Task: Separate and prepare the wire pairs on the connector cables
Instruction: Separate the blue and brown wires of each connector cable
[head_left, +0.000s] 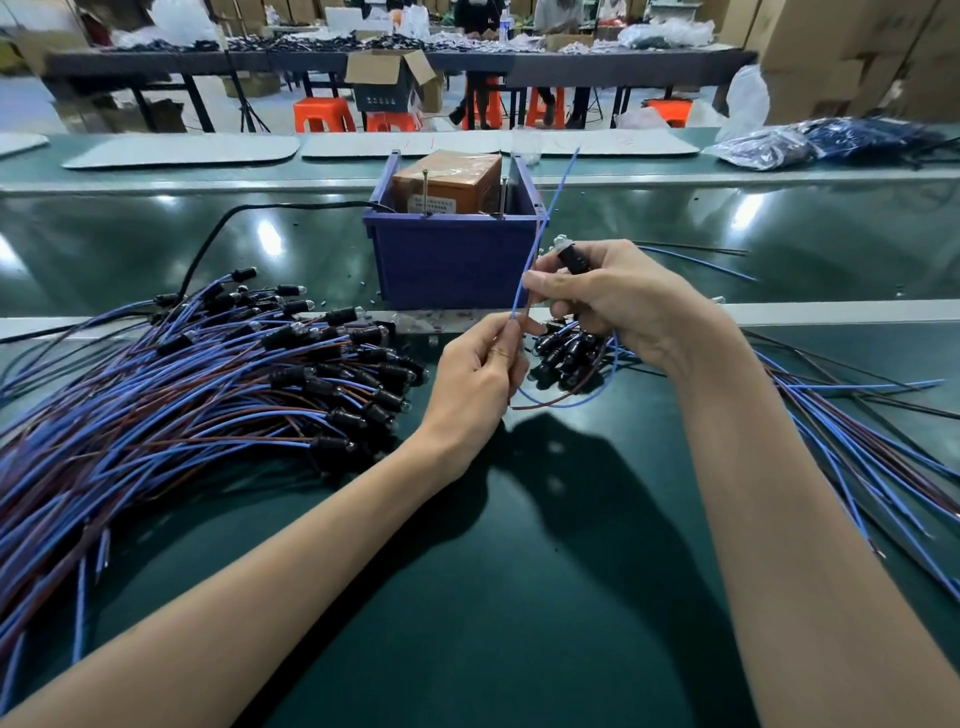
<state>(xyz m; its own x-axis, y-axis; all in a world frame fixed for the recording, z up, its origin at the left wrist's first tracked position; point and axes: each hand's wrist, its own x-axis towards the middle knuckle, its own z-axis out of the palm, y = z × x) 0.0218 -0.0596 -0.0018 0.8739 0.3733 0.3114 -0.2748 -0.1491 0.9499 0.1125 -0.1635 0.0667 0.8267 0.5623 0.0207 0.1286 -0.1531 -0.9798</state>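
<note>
My right hand (618, 306) grips a black connector (574, 258) above the green table, its thumb pressed against the wires. From the connector a blue wire (550, 208) rises past the blue bin, and a blue and brown pair (566, 397) loops down below both hands. My left hand (475, 379) pinches the ends of the blue and brown wires between thumb and fingers. A big pile of connector cables (249, 374) with blue and brown wires lies on the left. A smaller bunch of black connectors (563, 353) lies under my right hand.
A blue bin (452, 260) holding an orange box (447, 182) stands just beyond my hands. Loose blue and dark wires (852, 426) fan out on the right. A black cable (208, 249) runs leftward from the bin. Bagged goods (810, 143) sit at the far right.
</note>
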